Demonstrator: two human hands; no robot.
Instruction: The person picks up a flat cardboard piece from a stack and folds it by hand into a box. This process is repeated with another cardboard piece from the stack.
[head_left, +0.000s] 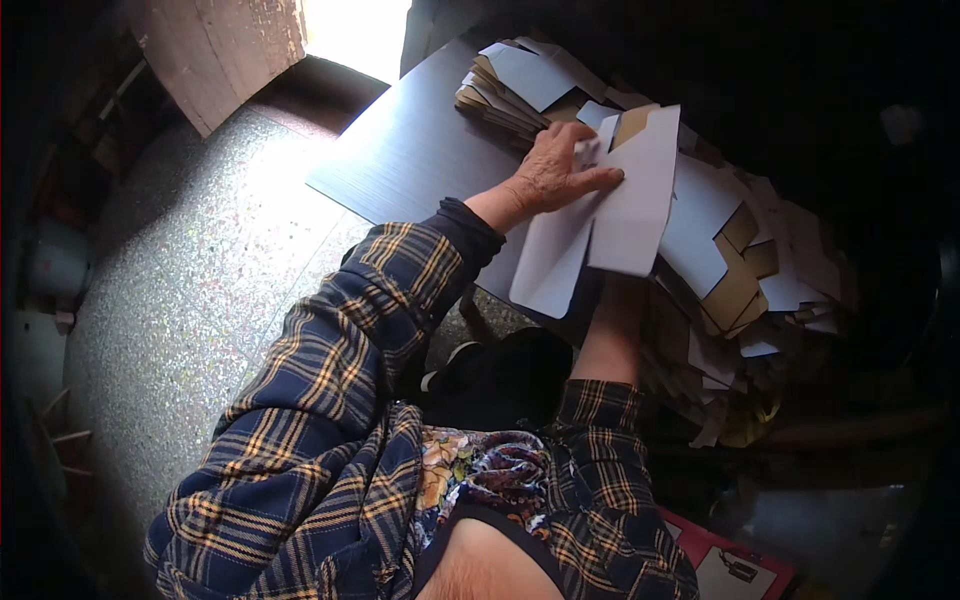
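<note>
A white-faced cardboard box blank point(635, 210) with brown inner flaps is held up over the near edge of the table, partly folded. My left hand point(555, 168) is closed on its left side, the thumb lying over the panel and the fingers bent near a flap. From below, my right forearm point(610, 340) reaches up behind the blank. The blank covers my right hand, so its fingers are hidden. Just beyond my left hand lies a stack of flat box blanks point(525, 75).
The grey table point(400, 150) carries a large, uneven pile of cut cardboard pieces point(740, 270) on the right. A pink clipboard point(735, 555) shows at the lower right. Speckled floor point(200, 240) lies to the left, below a worn wooden panel point(225, 50).
</note>
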